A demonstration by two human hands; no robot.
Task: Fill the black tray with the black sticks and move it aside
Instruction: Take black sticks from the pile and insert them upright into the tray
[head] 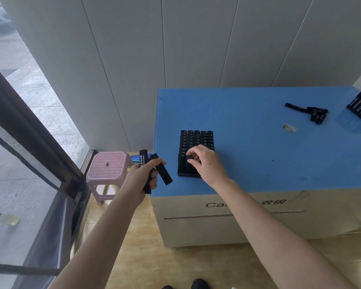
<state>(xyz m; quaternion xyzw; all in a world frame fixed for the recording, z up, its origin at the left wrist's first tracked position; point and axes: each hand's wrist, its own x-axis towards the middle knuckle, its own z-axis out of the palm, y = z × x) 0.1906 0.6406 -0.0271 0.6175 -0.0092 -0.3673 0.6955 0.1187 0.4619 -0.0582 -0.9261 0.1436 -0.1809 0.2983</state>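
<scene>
Black tray (187, 174), packed with upright matte sticks (196, 138), near the left front corner of the blue bench (258, 155).
Right grip (206, 163) pinches one stick (189, 157) there; left grip (141, 176) clasps two slim sticks (164, 174) off the left edge.

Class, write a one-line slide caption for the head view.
Right hand pinches a black stick into the black tray; left hand grips two spare sticks.

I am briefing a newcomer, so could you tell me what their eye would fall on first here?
The bright blue box top stands out, with the black tray near its left front, almost full of upright black sticks. The right hand pinches one stick at the tray's near rows, while the left hand grips two more sticks just off the box's left edge, near a pink stool.
</scene>
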